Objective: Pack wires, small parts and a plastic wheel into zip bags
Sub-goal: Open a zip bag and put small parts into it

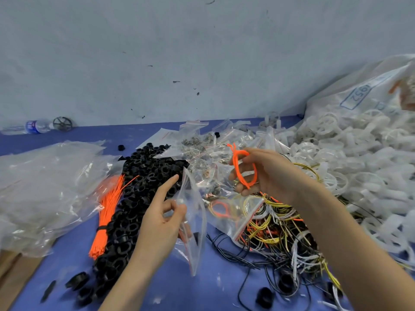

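Note:
My left hand pinches a clear zip bag near its open top, index finger stretched out; the bag hangs edge-on above the blue table. To its right, my right hand holds an orange wire coiled into a loop, raised over the table. Below that hand lies a filled zip bag with orange and yellow wire loops. A heap of white plastic wheels fills the right side. Black ring parts are piled in the middle.
A bundle of straight orange wires lies left of the black rings. Tangled black, yellow and white wires spread under my right arm. Crumpled plastic bags sit at the left, empty zip bags at the back, a water bottle by the wall.

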Motion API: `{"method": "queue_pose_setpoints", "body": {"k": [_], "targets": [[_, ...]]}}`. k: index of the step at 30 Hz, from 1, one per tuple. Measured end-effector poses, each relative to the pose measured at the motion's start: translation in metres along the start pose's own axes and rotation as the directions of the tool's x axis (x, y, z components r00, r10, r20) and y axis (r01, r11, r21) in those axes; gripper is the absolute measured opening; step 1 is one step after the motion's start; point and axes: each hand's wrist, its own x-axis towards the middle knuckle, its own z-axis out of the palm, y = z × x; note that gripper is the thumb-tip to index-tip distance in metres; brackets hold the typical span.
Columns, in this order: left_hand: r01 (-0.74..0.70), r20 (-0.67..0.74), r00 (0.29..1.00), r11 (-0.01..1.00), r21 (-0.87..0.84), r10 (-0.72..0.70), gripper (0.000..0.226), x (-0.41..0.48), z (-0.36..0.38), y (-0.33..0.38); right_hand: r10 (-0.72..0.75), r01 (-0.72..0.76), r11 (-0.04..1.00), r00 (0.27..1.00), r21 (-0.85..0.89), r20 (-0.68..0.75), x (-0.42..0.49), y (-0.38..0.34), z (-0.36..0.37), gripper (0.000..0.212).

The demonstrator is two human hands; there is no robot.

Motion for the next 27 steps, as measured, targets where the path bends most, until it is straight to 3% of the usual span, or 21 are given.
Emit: {"method": "queue_pose_setpoints", "body": {"k": [2,4,7,9,11,15,18,23,27], "targets": [[-0.001,0.035,0.999,1.000,-0.002,0.001,0.045,0.001,0.009,0.006,0.024,-0.045,0.993,0.981,0.108,0.192,-0.012,-0.003,0.018,0.022],[-0.047,0.041,0.998,0.999,0.023,0.046,0.031,0.000,0.016,0.013,0.063,-0.115,0.977,0.961,0.182,0.269,-0.023,0.008,0.038,0.026],[-0.100,0.008,0.995,0.992,0.081,0.099,0.025,-0.001,0.015,0.023,0.134,-0.156,0.948,0.986,0.276,0.097,-0.033,0.032,0.057,0.029],[-0.109,-0.009,0.994,0.985,0.137,0.111,0.027,0.000,0.009,0.025,0.120,-0.102,0.962,0.991,0.255,-0.054,-0.036,0.042,0.059,0.026],[-0.123,-0.013,0.992,0.977,0.172,0.127,0.033,0.002,0.005,0.027,0.095,-0.068,0.973,0.989,0.219,-0.117,-0.039,0.043,0.059,0.021],[-0.139,0.028,0.990,0.977,0.162,0.136,0.031,0.000,0.011,0.033,0.143,-0.137,0.976,0.989,0.170,-0.025,-0.045,0.040,0.067,0.012],[-0.135,0.020,0.991,0.981,0.139,0.134,0.029,-0.001,0.013,0.032,0.189,-0.199,0.959,0.980,0.204,0.070,-0.051,0.039,0.071,0.020],[-0.148,-0.025,0.988,0.984,0.101,0.151,0.028,-0.002,0.011,0.035,0.250,-0.233,0.932,0.968,0.276,-0.027,-0.061,0.034,0.070,0.062],[-0.172,-0.074,0.981,0.983,0.060,0.177,0.027,-0.004,0.010,0.039,0.106,-0.102,0.973,0.994,0.205,-0.012,-0.068,0.030,0.058,0.040]]}}
